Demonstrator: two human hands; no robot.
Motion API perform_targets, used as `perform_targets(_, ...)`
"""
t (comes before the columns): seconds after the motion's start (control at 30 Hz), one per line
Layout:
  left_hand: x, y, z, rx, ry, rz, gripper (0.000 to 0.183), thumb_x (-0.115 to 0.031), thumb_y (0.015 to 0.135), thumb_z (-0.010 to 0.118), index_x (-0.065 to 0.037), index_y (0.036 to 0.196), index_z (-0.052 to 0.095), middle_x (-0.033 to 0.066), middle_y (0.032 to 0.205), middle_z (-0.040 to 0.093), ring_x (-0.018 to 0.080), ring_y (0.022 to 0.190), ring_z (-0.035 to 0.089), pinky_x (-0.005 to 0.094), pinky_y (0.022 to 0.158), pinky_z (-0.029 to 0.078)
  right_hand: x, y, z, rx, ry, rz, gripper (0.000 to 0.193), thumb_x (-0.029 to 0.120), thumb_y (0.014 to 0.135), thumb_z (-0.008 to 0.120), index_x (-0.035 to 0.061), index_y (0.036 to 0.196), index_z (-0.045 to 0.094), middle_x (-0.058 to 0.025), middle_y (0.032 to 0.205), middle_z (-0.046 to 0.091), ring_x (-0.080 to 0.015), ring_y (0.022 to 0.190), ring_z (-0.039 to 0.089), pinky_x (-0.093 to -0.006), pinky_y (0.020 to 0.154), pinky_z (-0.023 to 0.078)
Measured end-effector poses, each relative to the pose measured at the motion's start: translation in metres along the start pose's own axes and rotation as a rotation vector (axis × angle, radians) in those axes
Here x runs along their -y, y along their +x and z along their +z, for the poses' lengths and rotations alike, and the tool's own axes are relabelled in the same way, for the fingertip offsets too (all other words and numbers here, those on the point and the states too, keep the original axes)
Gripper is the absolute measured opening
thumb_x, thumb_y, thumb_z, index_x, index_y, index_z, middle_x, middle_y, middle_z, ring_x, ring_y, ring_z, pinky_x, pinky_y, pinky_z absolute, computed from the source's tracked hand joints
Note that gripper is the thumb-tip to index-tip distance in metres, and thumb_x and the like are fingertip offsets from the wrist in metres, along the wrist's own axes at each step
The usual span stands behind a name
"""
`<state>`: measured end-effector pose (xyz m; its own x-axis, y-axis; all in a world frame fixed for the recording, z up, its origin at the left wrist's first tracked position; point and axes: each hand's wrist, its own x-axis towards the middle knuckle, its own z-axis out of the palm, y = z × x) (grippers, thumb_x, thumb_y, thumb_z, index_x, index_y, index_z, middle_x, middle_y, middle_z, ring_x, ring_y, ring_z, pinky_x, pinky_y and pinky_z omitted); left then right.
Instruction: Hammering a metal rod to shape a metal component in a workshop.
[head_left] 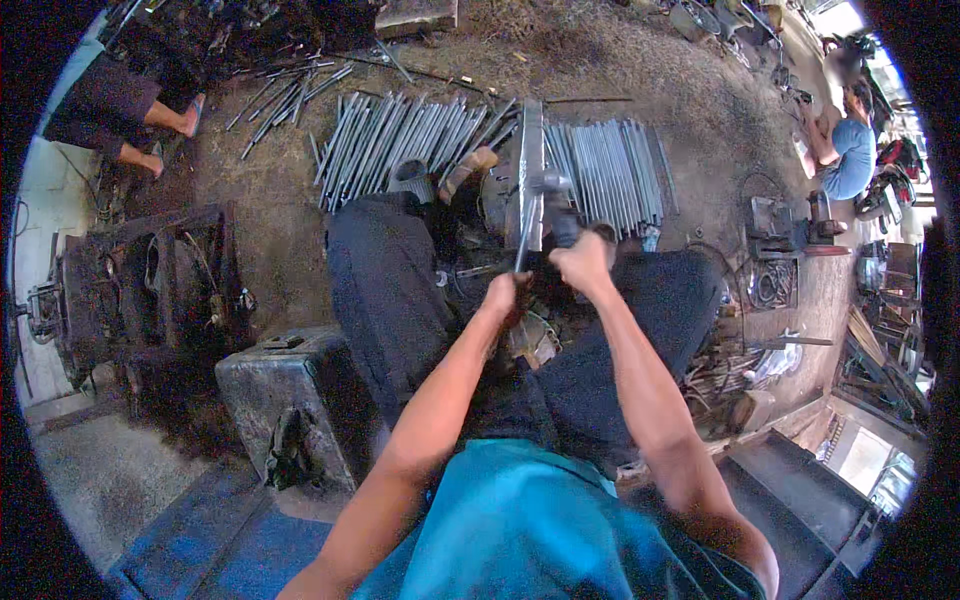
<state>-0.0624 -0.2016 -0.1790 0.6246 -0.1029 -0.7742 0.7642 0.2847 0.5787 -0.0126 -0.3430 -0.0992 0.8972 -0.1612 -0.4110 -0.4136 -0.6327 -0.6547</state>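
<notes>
Between my knees, my left hand (508, 294) is closed around the lower end of a thin metal rod (523, 245). The rod points away from me along a long, flat-topped steel bar (533, 130). My right hand (585, 262) grips the dark handle of a hammer (550, 181), blurred by motion. Its head is at the bar, beside the rod; whether it touches the rod I cannot tell. Many grey metal rods (400, 145) lie side by side left of the bar. On its right is a neater row of rods (603, 175).
A dark metal box (290, 375) stands near my left leg, with a rusty machine frame (150, 285) beyond it. One person's bare feet (190, 115) show at far left. Another person (850, 150) sits at far right, near a vise-like tool (822, 222). Loose rods (285, 100) lie farther off.
</notes>
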Motion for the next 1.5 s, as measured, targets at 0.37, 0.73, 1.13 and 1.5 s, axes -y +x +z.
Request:
perform_targets(0.37, -0.013, -0.016, -0.010, 0.148, 0.027, -0.338, 0.040, -0.037, 0.088, 0.052, -0.022, 0.056, 0.032, -0.0054, 0.047, 0.026, 0.0123, 0.038, 0.021, 0.0330, 0.041, 0.015, 0.189, 0.002, -0.178, -0.184, 0.381, -0.778, 0.012, 0.011, 0.075, 0.068, 0.0008, 0.078, 0.063, -0.0054, 0.062, 0.060, -0.0116, 0.049, 0.053, -0.0272, 0.049, 0.044)
perform_targets(0.73, 0.006, -0.003, 0.004, -0.039, 0.383, -0.008, 0.035, -0.031, 0.083, 0.056, -0.001, 0.066, 0.057, 0.0157, 0.058, 0.054, 0.0249, 0.057, 0.056, 0.0425, 0.054, 0.038, -0.023, 0.018, -0.006, -0.489, 0.397, -0.318, 0.054, 0.019, 0.066, 0.073, -0.0023, 0.114, 0.057, -0.0130, 0.081, 0.066, -0.0337, 0.072, 0.064, -0.0425, 0.074, 0.050)
perform_targets(1.13, 0.016, -0.005, -0.013, -0.217, 0.559, 0.201, 0.043, -0.032, 0.081, 0.063, 0.011, 0.086, 0.065, 0.0319, 0.087, 0.064, 0.0405, 0.091, 0.065, 0.0445, 0.081, 0.046, 0.212, 0.009, -0.161, -0.273, -0.031, -0.777, 0.014, 0.013, 0.076, 0.066, -0.0007, 0.077, 0.062, -0.0050, 0.059, 0.059, -0.0141, 0.051, 0.057, -0.0283, 0.049, 0.045)
perform_targets(1.5, -0.005, -0.022, 0.007, -0.219, 0.636, 0.154, 0.038, -0.032, 0.087, 0.058, 0.005, 0.081, 0.066, 0.0229, 0.066, 0.062, 0.0331, 0.066, 0.063, 0.0454, 0.066, 0.046, 0.029, -0.009, -0.028, -0.376, 0.160, -0.301, 0.030, 0.011, 0.065, 0.070, -0.0038, 0.090, 0.061, -0.0122, 0.080, 0.065, -0.0292, 0.070, 0.063, -0.0415, 0.071, 0.052)
